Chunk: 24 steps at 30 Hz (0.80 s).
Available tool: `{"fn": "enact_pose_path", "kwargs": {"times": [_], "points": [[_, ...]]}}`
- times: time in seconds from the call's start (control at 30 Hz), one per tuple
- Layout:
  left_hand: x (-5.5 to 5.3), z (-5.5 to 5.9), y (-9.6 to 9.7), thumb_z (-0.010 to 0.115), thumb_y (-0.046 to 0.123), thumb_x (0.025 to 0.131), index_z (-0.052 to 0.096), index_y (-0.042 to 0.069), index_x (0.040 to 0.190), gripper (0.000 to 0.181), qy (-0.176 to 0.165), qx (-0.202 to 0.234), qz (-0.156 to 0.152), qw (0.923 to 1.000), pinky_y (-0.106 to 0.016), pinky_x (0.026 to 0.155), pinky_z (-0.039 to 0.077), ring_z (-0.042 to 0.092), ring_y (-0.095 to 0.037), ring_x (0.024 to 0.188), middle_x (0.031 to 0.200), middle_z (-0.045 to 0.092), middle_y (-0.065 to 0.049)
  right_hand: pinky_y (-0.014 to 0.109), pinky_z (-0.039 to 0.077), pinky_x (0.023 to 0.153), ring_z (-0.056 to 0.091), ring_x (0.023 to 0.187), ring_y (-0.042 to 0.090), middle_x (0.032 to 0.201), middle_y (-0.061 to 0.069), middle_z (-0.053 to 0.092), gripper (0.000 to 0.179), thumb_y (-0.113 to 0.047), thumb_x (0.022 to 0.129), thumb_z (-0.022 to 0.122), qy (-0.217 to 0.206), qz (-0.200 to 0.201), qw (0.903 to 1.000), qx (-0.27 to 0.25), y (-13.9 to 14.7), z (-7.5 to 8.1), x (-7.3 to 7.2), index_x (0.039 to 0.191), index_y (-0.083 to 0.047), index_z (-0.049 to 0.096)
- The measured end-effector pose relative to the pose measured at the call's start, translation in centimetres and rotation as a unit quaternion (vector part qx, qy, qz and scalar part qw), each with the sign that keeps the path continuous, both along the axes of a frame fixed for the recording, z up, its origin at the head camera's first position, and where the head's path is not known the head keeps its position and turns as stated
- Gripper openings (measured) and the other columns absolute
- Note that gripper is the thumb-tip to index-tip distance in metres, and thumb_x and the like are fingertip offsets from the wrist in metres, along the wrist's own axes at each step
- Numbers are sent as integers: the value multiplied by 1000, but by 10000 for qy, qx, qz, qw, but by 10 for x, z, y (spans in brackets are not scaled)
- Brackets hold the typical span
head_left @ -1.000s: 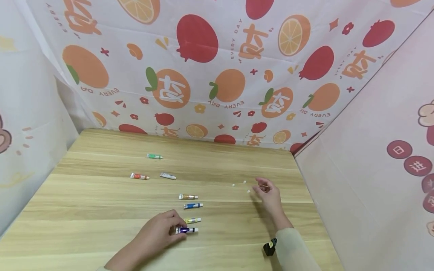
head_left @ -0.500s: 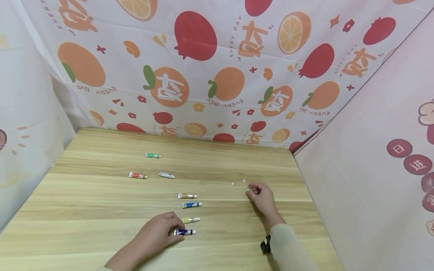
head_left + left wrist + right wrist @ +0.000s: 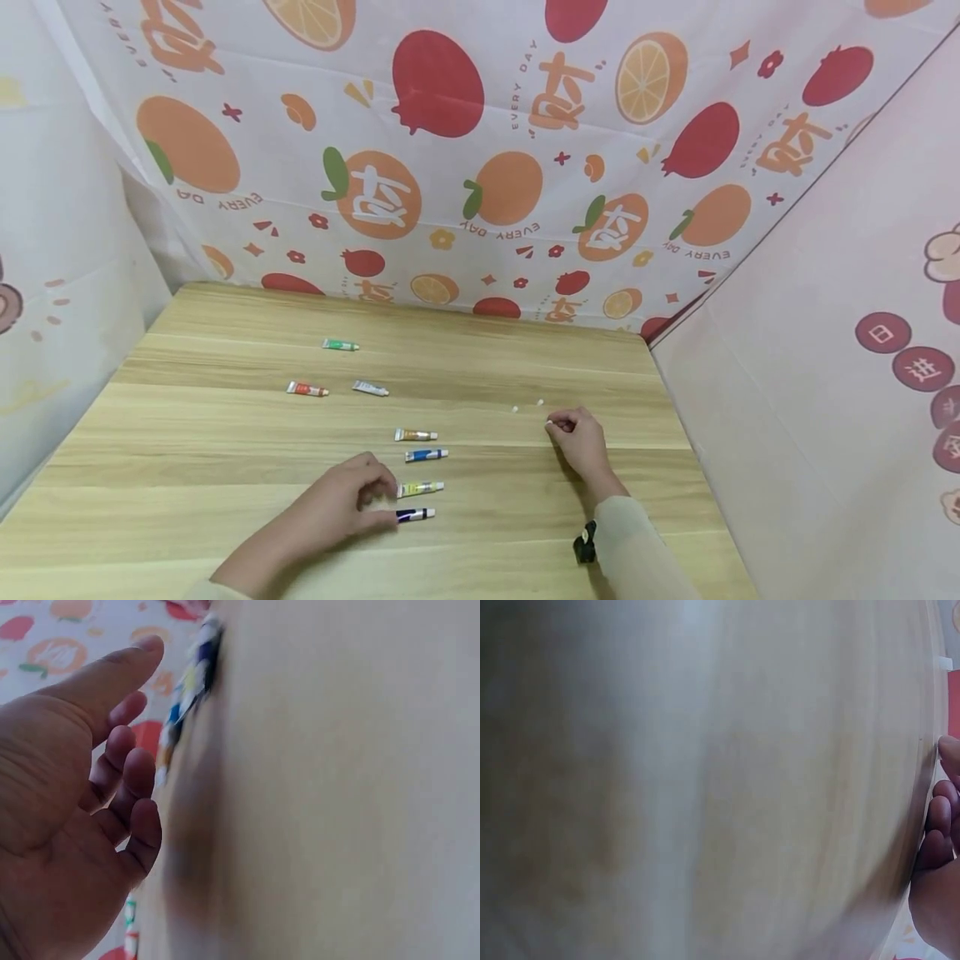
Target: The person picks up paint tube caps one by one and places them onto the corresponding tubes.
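My left hand point(image 3: 337, 500) has its fingers loosely bent and its thumb stretched out, holding nothing in the left wrist view. Its thumb tip is right at the rear end of a purple paint tube point(image 3: 416, 515), and its fingertips are by a yellow paint tube point(image 3: 422, 488). Just beyond lie a blue paint tube point(image 3: 427, 455) and an ochre one, the brown-gold paint tube point(image 3: 417, 435). At the right, my right hand point(image 3: 583, 446) pinches a small white piece point(image 3: 549, 422) between thumb and forefinger, low over the table. Two similar white bits point(image 3: 515, 409) lie beyond it.
Farther back on the wooden table point(image 3: 225, 450) lie a green paint tube point(image 3: 341, 345), a red paint tube point(image 3: 307, 389) and a silver-grey paint tube point(image 3: 371, 388). A fruit-print cloth point(image 3: 465, 250) hangs behind the table. A black device point(image 3: 585, 542) sits at the right wrist.
The left hand has let go of the purple tube and drawn back slightly left. The right hand has moved left and down to the nearest white piece and pinched it.
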<state>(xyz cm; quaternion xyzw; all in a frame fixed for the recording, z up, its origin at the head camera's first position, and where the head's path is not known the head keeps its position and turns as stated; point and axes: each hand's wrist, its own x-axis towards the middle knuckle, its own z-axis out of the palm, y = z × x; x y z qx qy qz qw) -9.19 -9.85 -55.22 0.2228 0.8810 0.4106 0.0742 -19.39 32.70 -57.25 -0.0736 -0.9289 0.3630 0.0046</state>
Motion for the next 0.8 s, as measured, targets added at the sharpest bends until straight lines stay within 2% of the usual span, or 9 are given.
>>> {"fn": "enact_pose_path", "kwargs": {"times": [0.1, 0.27, 0.47, 0.67, 0.8], "points": [[-9, 7, -12, 90, 44, 85, 74, 24, 111, 36, 13, -65, 182, 9998, -21, 77, 54, 55, 1, 87, 99, 63, 12, 20, 49, 76, 60, 92, 16, 104, 6, 69, 10, -15, 97, 81, -25, -109, 9997, -200, 1, 2, 2, 106, -11, 83], [-29, 14, -38, 89, 38, 87, 73, 22, 120, 40, 108, -354, 658, 9971, -26, 84, 58, 62, -7, 97, 110, 68, 7, 19, 51, 74, 63, 91, 13, 104, 7, 76, 13, -15, 99, 80, -72, -344, 9962, -801, -1, 8, 6, 109, -7, 82], [-61, 18, -79, 88, 35, 91, 72, 12, 128, 47, 187, -399, 1106, 9929, -44, 89, 58, 67, -29, 110, 129, 69, -12, 17, 52, 73, 64, 91, 10, 104, 7, 79, 17, -17, 99, 80, -23, -502, 9892, -1378, -7, 21, 8, 112, -7, 82], [-88, 9, -113, 80, 39, 100, 68, 6, 138, 52, 91, -569, 1354, 9891, -65, 95, 55, 64, -46, 120, 139, 59, -26, 18, 54, 75, 66, 89, 9, 101, 4, 80, 18, -18, 98, 82, 209, -367, 9861, -1607, -14, 44, 10, 110, -5, 82], [-97, 1, -121, 80, 36, 100, 63, 2, 143, 58, 125, -633, 1446, 9874, -68, 95, 53, 63, -49, 120, 142, 54, -32, 19, 54, 75, 66, 88, 9, 97, -1, 78, 19, -17, 97, 83, 240, -268, 9825, -1830, -20, 62, 16, 111, -4, 81]]}}
